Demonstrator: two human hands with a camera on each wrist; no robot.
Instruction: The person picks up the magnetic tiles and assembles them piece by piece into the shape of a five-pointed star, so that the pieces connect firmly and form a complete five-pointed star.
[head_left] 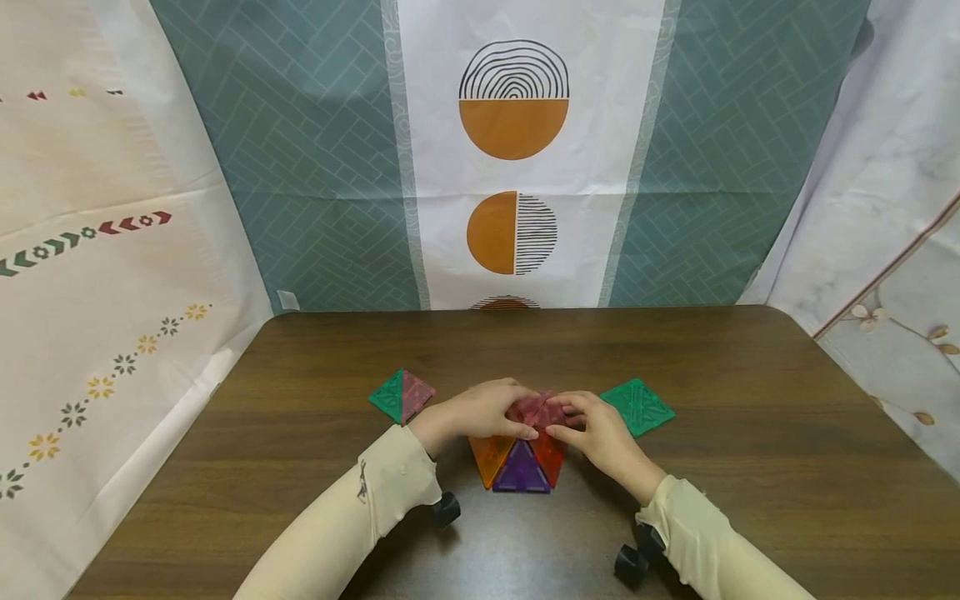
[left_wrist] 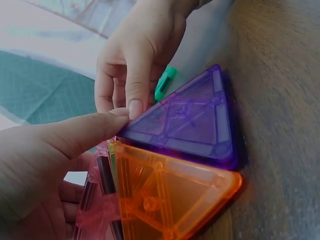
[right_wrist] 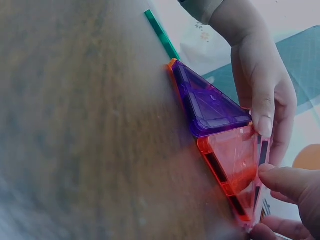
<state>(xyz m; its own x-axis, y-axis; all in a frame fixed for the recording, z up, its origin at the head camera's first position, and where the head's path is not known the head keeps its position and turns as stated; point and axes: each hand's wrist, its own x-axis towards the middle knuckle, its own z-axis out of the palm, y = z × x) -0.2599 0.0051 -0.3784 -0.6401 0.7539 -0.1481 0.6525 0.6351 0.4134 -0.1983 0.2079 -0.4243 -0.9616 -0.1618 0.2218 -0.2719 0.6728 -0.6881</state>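
Observation:
Several translucent magnetic tiles stand joined in a small built shape in the middle of the table. Its slanted sides include a purple triangle tile (head_left: 522, 471), an orange triangle tile (head_left: 489, 454) and a red triangle tile (head_left: 551, 457). A pink magnetic tile (head_left: 537, 412) lies over the top. My left hand (head_left: 487, 410) pinches the pink tile from the left, thumb at its near edge by the purple tile's tip. From the right, my right hand (head_left: 602, 432) holds the same tile between thumb and fingers. Both thumb tips come close together in the left wrist view.
Left of the build, a green triangle tile (head_left: 387, 397) lies edge to edge with a pink triangle tile (head_left: 416, 395). Green tiles (head_left: 637, 407) form a diamond to the right, just past my right hand. Patterned cloth (head_left: 330, 167) hangs behind the wooden table (head_left: 300, 517).

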